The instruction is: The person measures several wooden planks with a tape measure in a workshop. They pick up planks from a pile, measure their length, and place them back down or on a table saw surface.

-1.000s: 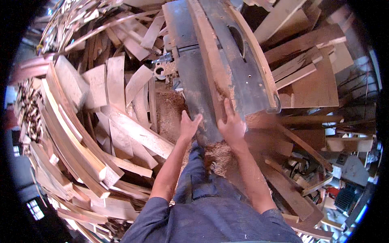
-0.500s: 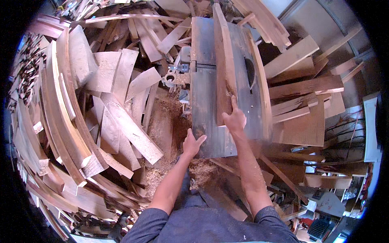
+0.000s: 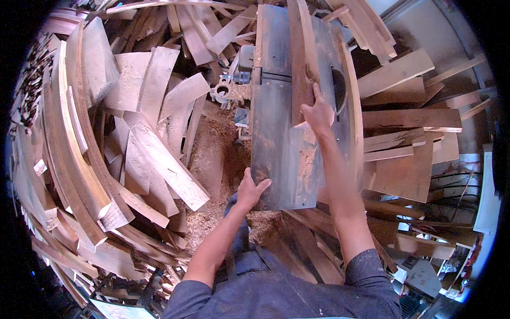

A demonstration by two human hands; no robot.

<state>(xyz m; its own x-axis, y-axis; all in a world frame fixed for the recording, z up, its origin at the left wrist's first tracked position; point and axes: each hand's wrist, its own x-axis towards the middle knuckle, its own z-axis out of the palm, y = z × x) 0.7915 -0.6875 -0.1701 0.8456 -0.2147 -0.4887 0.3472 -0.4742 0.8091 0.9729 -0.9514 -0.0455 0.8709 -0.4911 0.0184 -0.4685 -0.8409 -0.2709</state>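
Observation:
A long wooden board (image 3: 300, 64) stands on its narrow edge along the dark metal table of a woodworking machine (image 3: 273, 159). My right hand (image 3: 319, 114) is closed around its near end. The index finger lies stretched forward on the wood, and the thumb is at the left side. The board's far end runs to the top of the view. At the table's near left corner, my left hand (image 3: 251, 191) rests with thumb and index finger spread; its other fingers are partly hidden. A sawdust patch (image 3: 306, 154) lies on the metal behind the board.
Rough boards (image 3: 167, 159) lie piled to the left, with long curved-looking planks (image 3: 79, 143) beyond them. More offcuts (image 3: 406, 119) are stacked at the right. A metal fitting (image 3: 223, 90) juts from the table's left side. Wood shavings (image 3: 204, 175) cover the floor below.
My right hand and the board have moved forward along the table, away from me. My left hand stays at the near left corner. The view has shifted slightly.

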